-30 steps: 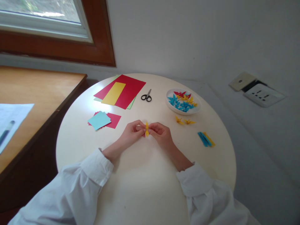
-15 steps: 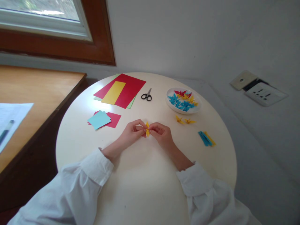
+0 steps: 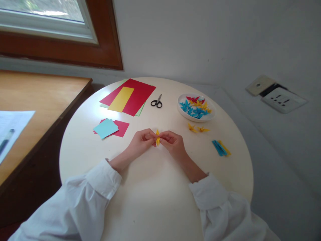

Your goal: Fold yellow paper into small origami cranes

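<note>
A small yellow paper crane (image 3: 157, 142) is pinched between my two hands over the middle of the round white table (image 3: 150, 201). My left hand (image 3: 142, 140) grips it from the left with thumb and fingertips. From the right, my right hand (image 3: 173, 142) pinches it in the same way; the fingertips hide the crane's middle. Two finished-looking yellow paper cranes (image 3: 192, 128) lie beyond my right hand. Behind them a white dish (image 3: 179, 112) holds several blue, yellow and red paper cranes.
Black-handled scissors (image 3: 156, 103) lie beyond my hands. Red, green and yellow paper sheets (image 3: 144, 95) are at the back left, with light-blue and pink squares (image 3: 106, 128) nearer. Folded blue and yellow strips (image 3: 219, 148) lie right. A wooden desk (image 3: 45, 90) stands at left.
Both hands keep their pinch on the yellow paper crane, with hardly any movement. The other things stay in place; the view has shifted very slightly.
</note>
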A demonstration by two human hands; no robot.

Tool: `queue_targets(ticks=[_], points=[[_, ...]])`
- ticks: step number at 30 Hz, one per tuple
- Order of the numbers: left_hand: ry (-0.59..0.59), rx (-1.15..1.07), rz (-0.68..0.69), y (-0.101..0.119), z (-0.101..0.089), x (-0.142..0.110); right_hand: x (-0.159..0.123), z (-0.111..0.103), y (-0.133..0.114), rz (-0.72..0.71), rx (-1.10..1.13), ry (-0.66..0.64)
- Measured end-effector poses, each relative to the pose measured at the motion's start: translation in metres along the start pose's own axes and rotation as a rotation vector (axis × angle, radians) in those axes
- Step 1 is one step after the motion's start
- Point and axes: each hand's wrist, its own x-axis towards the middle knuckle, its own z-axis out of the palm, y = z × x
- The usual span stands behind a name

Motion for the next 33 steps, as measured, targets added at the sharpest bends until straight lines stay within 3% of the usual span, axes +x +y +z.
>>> queue_targets(ticks=[17,33], points=[[0.011,-0.016,-0.004,0.008,0.003,-0.003,0.0,-0.002,-0.002,-0.056,-0.076,0.015],[-0.01,-0.027,0.007,-0.004,0.002,-0.001,-0.001,0.001,0.0,-0.015,-0.029,0.029]])
